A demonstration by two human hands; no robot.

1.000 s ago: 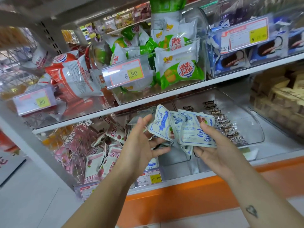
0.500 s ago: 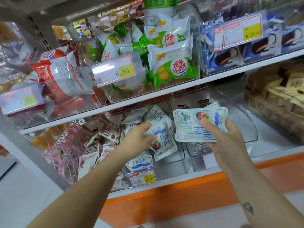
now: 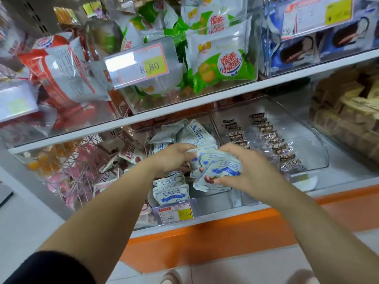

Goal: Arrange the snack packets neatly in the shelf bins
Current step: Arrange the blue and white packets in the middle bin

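Note:
Small white-and-blue snack packets fill a clear bin (image 3: 215,198) on the lower shelf. My right hand (image 3: 244,167) grips a stack of these packets (image 3: 217,171) over the bin's right side. My left hand (image 3: 174,158) reaches into the same bin and pinches the left edge of that stack. A neat row of the same packets (image 3: 171,192) stands at the bin's front left. More loose ones (image 3: 184,132) lie jumbled at the back.
A clear bin (image 3: 307,160) to the right holds small dark-labelled candies. A wire basket (image 3: 82,160) of red-and-white packets sits left. The upper shelf carries bins of green, red and blue snack bags with price tags (image 3: 143,64). An orange shelf edge (image 3: 205,232) runs below.
Both hands dropped from in front of the shelf into the bin. The right hand brought its stack down and left, and the left hand came over to meet it.

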